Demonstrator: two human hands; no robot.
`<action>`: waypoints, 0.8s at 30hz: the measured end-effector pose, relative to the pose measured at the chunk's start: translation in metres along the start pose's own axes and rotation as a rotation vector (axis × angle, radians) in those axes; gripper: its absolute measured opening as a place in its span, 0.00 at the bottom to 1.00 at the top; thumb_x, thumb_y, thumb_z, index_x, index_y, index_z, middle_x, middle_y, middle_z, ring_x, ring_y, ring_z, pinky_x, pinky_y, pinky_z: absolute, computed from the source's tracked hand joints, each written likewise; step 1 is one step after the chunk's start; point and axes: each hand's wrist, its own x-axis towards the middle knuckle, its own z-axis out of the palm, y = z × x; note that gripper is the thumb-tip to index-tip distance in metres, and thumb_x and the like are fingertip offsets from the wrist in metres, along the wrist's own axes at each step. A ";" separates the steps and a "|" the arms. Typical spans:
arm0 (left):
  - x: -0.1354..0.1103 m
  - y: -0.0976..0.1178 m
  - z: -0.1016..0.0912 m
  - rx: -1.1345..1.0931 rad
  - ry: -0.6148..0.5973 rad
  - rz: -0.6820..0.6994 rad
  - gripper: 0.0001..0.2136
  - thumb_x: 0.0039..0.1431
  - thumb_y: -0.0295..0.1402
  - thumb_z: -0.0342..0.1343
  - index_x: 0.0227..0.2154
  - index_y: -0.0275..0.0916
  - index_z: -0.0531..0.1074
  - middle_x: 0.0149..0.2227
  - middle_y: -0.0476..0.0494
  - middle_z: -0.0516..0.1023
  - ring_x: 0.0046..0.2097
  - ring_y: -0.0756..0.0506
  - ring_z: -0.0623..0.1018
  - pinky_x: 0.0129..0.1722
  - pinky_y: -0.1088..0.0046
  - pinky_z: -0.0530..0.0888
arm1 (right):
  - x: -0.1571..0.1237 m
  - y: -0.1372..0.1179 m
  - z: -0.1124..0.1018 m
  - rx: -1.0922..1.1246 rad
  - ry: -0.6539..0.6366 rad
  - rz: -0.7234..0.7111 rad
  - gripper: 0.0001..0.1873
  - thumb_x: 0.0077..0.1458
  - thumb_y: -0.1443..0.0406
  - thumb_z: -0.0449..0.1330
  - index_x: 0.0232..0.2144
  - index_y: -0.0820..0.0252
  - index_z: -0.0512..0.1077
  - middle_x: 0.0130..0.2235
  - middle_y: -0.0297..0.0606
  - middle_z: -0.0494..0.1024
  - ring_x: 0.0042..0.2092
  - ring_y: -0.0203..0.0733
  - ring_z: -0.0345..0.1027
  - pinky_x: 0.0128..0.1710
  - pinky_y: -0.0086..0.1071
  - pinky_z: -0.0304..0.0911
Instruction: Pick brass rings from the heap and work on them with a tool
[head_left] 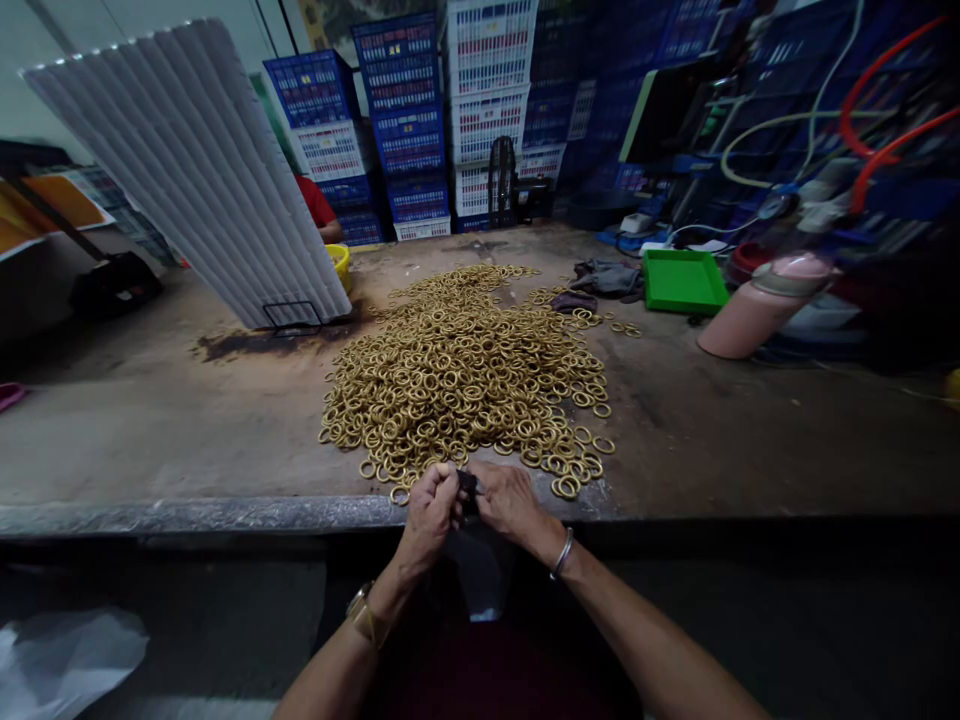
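Observation:
A wide heap of brass-coloured rings (pixel 465 370) lies on the worktable (pixel 247 440), reaching almost to its front edge. Right at that edge, my left hand (pixel 433 508) and my right hand (pixel 511 502) meet close together in front of the heap. Both are closed on a small dark item (pixel 468 482) between them, too dim and covered to name. Below my hands hangs a translucent plastic bag (pixel 480 570); what holds it up is hidden. Loose rings lie just beyond my fingers.
A white corrugated panel (pixel 202 170) leans at the left, with a yellow tub (pixel 341 262) and a co-worker's red sleeve (pixel 315 205) behind it. A green tray (pixel 684 280), grey cloth (pixel 611 278) and pink cylinder (pixel 761 310) stand right. Stacked crates (pixel 409 130) line the back.

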 end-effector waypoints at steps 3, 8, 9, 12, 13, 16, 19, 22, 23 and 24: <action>-0.001 0.001 0.000 0.003 -0.001 0.002 0.14 0.52 0.45 0.50 0.27 0.38 0.62 0.21 0.55 0.65 0.18 0.57 0.62 0.16 0.84 0.59 | 0.001 -0.001 -0.001 0.004 -0.014 0.012 0.09 0.47 0.69 0.50 0.32 0.59 0.69 0.31 0.37 0.75 0.31 0.37 0.64 0.28 0.29 0.45; -0.003 0.003 0.000 0.000 -0.012 0.019 0.15 0.52 0.46 0.50 0.26 0.38 0.62 0.21 0.54 0.65 0.18 0.57 0.63 0.16 0.83 0.60 | 0.008 -0.001 -0.005 0.009 -0.005 0.063 0.10 0.49 0.69 0.49 0.31 0.58 0.69 0.29 0.36 0.75 0.30 0.37 0.65 0.27 0.29 0.46; -0.004 0.003 0.000 -0.003 -0.015 0.016 0.15 0.51 0.46 0.50 0.26 0.37 0.63 0.21 0.54 0.65 0.18 0.57 0.63 0.16 0.83 0.60 | 0.009 -0.001 -0.005 0.010 -0.007 0.074 0.10 0.49 0.68 0.48 0.31 0.58 0.69 0.29 0.36 0.75 0.30 0.37 0.65 0.27 0.29 0.46; -0.004 0.003 -0.001 -0.030 -0.019 -0.002 0.16 0.51 0.47 0.51 0.25 0.38 0.63 0.21 0.54 0.65 0.19 0.57 0.62 0.17 0.83 0.59 | 0.009 -0.001 -0.006 0.018 -0.002 0.067 0.11 0.49 0.68 0.49 0.32 0.58 0.69 0.29 0.36 0.74 0.31 0.36 0.65 0.28 0.28 0.47; -0.004 0.003 -0.001 -0.040 -0.019 -0.005 0.16 0.50 0.47 0.51 0.25 0.38 0.63 0.21 0.54 0.65 0.19 0.57 0.62 0.17 0.83 0.59 | 0.008 0.000 -0.006 0.026 0.004 0.048 0.11 0.49 0.69 0.49 0.33 0.58 0.69 0.30 0.36 0.74 0.31 0.36 0.65 0.28 0.28 0.47; -0.002 0.002 -0.001 -0.049 -0.020 -0.004 0.15 0.50 0.47 0.51 0.26 0.38 0.63 0.21 0.54 0.65 0.19 0.57 0.62 0.17 0.83 0.59 | 0.004 0.001 -0.005 0.042 0.011 -0.012 0.10 0.49 0.69 0.49 0.33 0.58 0.69 0.30 0.36 0.74 0.31 0.36 0.64 0.28 0.28 0.47; -0.001 0.001 -0.001 -0.047 -0.021 -0.007 0.15 0.50 0.46 0.52 0.28 0.38 0.63 0.22 0.54 0.65 0.19 0.57 0.62 0.16 0.83 0.58 | 0.001 0.001 -0.005 0.024 -0.007 -0.038 0.09 0.49 0.69 0.49 0.31 0.59 0.68 0.29 0.36 0.74 0.30 0.36 0.64 0.27 0.29 0.46; 0.000 0.001 -0.001 -0.039 -0.017 -0.011 0.15 0.50 0.46 0.52 0.29 0.38 0.63 0.22 0.54 0.65 0.19 0.57 0.62 0.16 0.83 0.58 | 0.000 -0.001 -0.006 0.012 -0.038 -0.032 0.08 0.49 0.69 0.49 0.30 0.60 0.68 0.29 0.37 0.74 0.30 0.36 0.64 0.27 0.29 0.46; 0.000 0.000 -0.001 -0.034 -0.014 -0.010 0.15 0.50 0.46 0.52 0.29 0.38 0.63 0.21 0.54 0.65 0.19 0.57 0.62 0.16 0.83 0.58 | 0.001 -0.001 -0.006 0.011 -0.047 -0.025 0.08 0.49 0.69 0.49 0.31 0.60 0.68 0.29 0.37 0.74 0.30 0.36 0.64 0.27 0.29 0.46; 0.000 0.000 -0.001 -0.029 -0.011 -0.009 0.15 0.50 0.46 0.52 0.28 0.38 0.62 0.21 0.54 0.65 0.19 0.56 0.62 0.16 0.83 0.58 | 0.001 -0.002 -0.007 0.009 -0.054 -0.017 0.08 0.49 0.69 0.49 0.31 0.60 0.68 0.29 0.38 0.74 0.30 0.36 0.64 0.27 0.29 0.46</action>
